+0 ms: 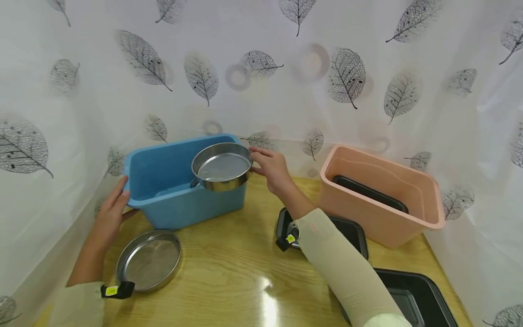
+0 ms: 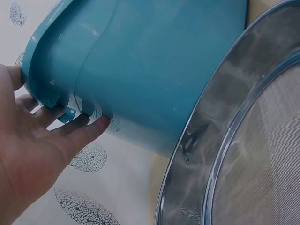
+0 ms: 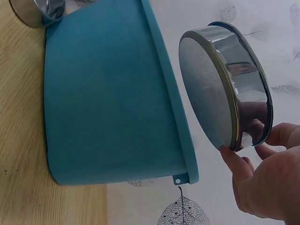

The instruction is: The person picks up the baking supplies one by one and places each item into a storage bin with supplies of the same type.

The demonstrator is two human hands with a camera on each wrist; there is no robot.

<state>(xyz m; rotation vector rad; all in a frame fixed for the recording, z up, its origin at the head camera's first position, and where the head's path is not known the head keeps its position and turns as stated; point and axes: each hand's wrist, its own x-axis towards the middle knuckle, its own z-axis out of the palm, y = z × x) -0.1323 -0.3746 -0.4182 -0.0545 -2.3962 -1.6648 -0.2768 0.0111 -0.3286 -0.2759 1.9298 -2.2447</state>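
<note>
Right hand (image 1: 273, 170): pinched the raised sieve (image 1: 224, 169) by its side.
Raised sieve: hung above the blue tub (image 1: 192, 209), near its right end.
Left hand (image 1: 111, 209): gripped the tub's left rim.
Blue tub: stood toward the table (image 1: 220, 272)'s back left corner.
Second sieve (image 1: 151, 263): lay near the left edge.
</note>
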